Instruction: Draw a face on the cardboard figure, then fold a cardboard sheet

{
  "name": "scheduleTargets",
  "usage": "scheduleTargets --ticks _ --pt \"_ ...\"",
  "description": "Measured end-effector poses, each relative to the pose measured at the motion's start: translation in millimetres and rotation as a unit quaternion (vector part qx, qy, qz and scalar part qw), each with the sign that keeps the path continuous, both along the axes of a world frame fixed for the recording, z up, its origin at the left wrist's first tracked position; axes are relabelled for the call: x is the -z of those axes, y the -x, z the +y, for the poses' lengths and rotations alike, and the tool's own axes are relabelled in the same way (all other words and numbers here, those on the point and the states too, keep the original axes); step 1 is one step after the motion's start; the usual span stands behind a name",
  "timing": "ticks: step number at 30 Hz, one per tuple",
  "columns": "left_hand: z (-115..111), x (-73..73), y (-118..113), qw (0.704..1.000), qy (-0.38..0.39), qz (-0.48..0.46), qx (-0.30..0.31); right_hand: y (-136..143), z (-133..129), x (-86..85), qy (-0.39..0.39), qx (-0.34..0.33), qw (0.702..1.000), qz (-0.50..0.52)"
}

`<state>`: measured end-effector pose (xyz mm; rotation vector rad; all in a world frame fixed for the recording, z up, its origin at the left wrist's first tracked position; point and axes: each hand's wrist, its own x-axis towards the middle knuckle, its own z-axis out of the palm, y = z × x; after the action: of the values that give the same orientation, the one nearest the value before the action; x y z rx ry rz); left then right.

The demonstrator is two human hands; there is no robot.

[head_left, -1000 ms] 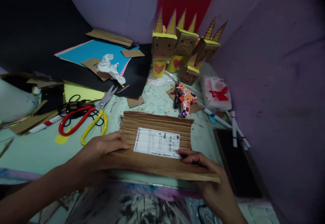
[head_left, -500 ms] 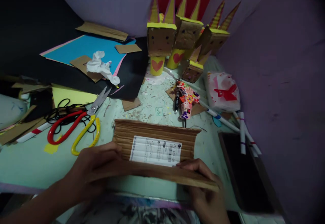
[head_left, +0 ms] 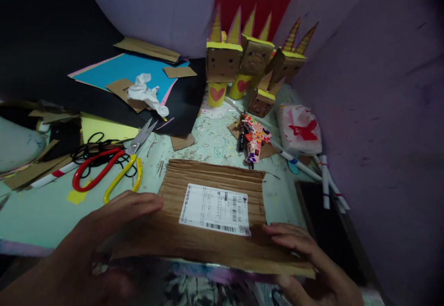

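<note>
A creased piece of brown corrugated cardboard (head_left: 166,234) lies near the table's front edge, its near part flattened out. On it is a white printed shipping label (head_left: 215,209) with barcodes. My left hand (head_left: 86,241) is at the cardboard's left side, fingers stretched and thumb apart from them, not gripping. At the right side, my right hand (head_left: 314,255) has its fingers spread over the edge, with the thumb lower down near the front corner. Scissors (head_left: 120,162) with one red and one yellow handle rest beyond my left hand, blades apart.
Several cardboard figures with yellow spikes (head_left: 224,63) stand at the back. A floral-patterned glue gun (head_left: 255,139) and a black pen (head_left: 242,139) lie mid-table. To the right are a dark phone-like slab (head_left: 329,232), striped paper tubes (head_left: 325,181) and a white-and-red packet (head_left: 300,128). Coloured sheets (head_left: 114,72) lie back left.
The near part of the cardboard, raised and bent before, now lies flatter, showing more of the label. Both hands have loosened, with fingers spread. The view has shifted slightly.
</note>
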<state>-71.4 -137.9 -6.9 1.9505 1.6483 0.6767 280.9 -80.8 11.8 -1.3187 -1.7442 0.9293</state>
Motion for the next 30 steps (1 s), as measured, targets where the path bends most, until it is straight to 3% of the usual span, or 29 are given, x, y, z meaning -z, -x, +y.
scheduleTargets --ticks 2,5,9,14,16,18,21,24,27,30 --pt "-3.4 -7.4 -10.8 0.999 -0.011 -0.015 -0.039 2.2 -1.6 1.3 -0.013 -0.016 1.0 0.02" --pt "7.8 -18.7 -31.3 0.997 -0.062 -0.052 -0.01 8.3 -4.3 9.8 0.012 -0.009 0.998 0.063" --pt "28.1 -20.8 -51.1 0.996 -0.046 -0.075 -0.016 19.3 -8.7 20.3 0.116 0.077 0.989 0.058" --pt "36.6 -5.8 -62.2 0.992 0.056 -0.091 -0.069 40.6 -10.2 20.1 0.28 0.243 0.917 0.147" --pt "38.4 -0.5 -64.6 0.989 0.059 -0.108 -0.078 47.9 -10.4 20.3 0.316 0.292 0.884 0.185" --pt "40.0 3.1 -65.5 0.987 0.063 -0.115 -0.094 51.2 -9.9 22.6 0.321 0.314 0.871 0.2" --pt "41.2 5.2 -63.2 0.983 0.09 -0.106 -0.119 46.1 -7.0 26.0 0.301 0.3 0.894 0.138" --pt "41.7 2.5 -58.2 0.985 0.096 -0.092 -0.113 31.2 -3.4 21.4 0.245 0.232 0.941 0.014" --pt "41.7 -5.3 -55.8 0.992 0.068 -0.094 -0.052 17.9 -1.0 8.3 0.057 0.154 0.982 -0.093" --pt "40.1 -13.5 -58.6 0.992 0.047 -0.106 -0.047 21.1 2.9 -4.0 -0.152 0.058 0.967 -0.196"
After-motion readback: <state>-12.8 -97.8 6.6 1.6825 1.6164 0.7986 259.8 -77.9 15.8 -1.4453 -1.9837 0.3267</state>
